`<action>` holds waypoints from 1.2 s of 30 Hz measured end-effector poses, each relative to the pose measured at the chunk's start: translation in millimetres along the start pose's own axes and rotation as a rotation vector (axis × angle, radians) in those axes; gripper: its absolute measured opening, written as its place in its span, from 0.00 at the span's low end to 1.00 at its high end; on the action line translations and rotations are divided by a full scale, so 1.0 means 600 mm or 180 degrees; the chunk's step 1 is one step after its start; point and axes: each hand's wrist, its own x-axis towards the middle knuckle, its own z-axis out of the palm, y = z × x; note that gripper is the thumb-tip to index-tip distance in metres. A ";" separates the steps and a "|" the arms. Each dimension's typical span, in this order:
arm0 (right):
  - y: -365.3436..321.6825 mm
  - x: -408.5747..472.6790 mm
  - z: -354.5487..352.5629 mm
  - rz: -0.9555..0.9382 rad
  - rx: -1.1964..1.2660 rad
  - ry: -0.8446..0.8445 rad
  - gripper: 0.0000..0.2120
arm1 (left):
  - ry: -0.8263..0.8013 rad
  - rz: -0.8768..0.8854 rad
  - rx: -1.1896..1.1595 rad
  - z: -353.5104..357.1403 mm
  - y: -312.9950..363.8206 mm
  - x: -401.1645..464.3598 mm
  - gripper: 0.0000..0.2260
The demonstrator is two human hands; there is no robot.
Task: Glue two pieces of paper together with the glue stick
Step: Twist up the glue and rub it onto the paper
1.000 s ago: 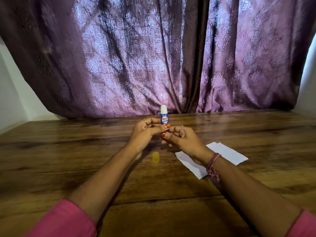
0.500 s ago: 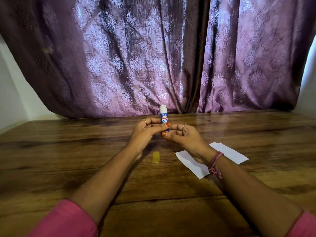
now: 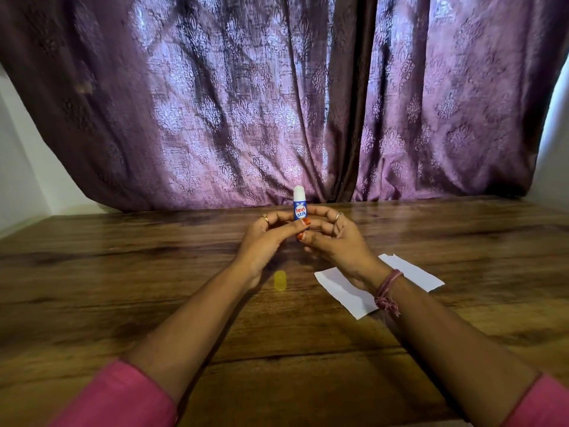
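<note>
Your right hand point(image 3: 334, 241) has opened its fingers a little; both it and your left hand point(image 3: 268, 238) still pinch the upright glue stick point(image 3: 300, 208).

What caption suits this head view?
Both hands hold an uncapped glue stick upright above the table, yellow cap and paper below.

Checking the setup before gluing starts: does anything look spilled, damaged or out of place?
Nothing spilled. The yellow cap lies loose on the table, off the glue stick held upright by the left hand and right hand. The white paper has one uneven edge at its far corner.
</note>
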 end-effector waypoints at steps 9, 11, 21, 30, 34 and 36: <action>-0.012 -0.001 -0.025 0.0110 0.0133 0.0238 0.19 | 0.0336 0.0306 0.0449 0.019 -0.002 -0.019 0.10; -0.015 -0.003 -0.033 0.0182 0.0219 0.0254 0.19 | 0.0288 0.0414 0.0692 0.017 -0.015 -0.035 0.07; -0.047 -0.051 -0.068 0.0445 0.0188 0.0391 0.20 | -0.0594 0.0777 0.3270 0.024 -0.055 -0.097 0.10; -0.067 -0.108 -0.139 0.0659 0.0302 0.0683 0.13 | -0.0994 0.1011 0.4483 0.032 -0.043 -0.108 0.20; -0.065 -0.121 -0.142 0.0678 0.0429 0.0881 0.09 | -0.1165 0.1026 0.4778 0.033 -0.044 -0.104 0.21; -0.066 -0.124 -0.138 0.0689 0.0425 0.0880 0.11 | -0.1328 0.1029 0.4772 0.034 -0.039 -0.107 0.20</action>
